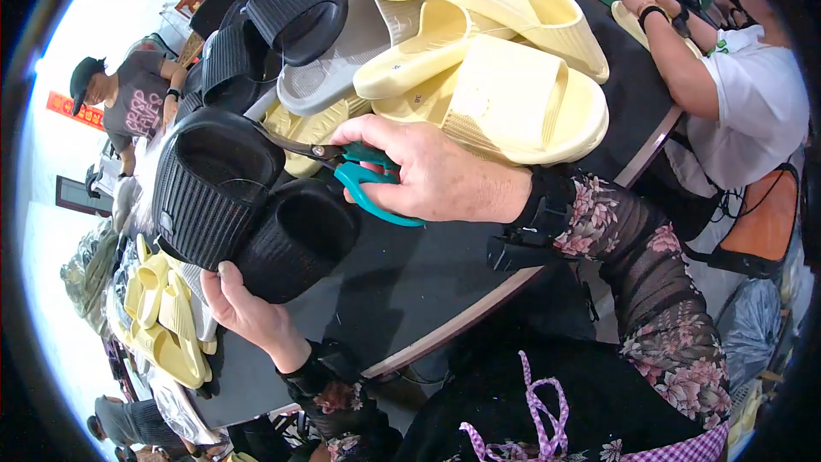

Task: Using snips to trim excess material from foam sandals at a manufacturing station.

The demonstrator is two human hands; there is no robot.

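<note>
A pair of black slide sandals (214, 197) stands tilted at the left of the table, the two sides pressed together. My left hand (248, 312) grips the pair at its lower edge, thumb and fingers pinched on the ribbed strap. In my right hand (436, 173) is a pair of scissors with teal handles (374, 197). Their dark blades (295, 145) reach toward the top of the black pair. A thin loop of cord or thread seems to show at the sandals' openings. Whether the blades touch it I cannot tell.
Cream-yellow slides (530, 103) are heaped beyond my right hand, beside a grey slide (333, 68) and more black slides (299, 13). Another yellow pile (162, 316) lies at the left. A person in white (753, 111) sits at the right; another in a cap stands far left.
</note>
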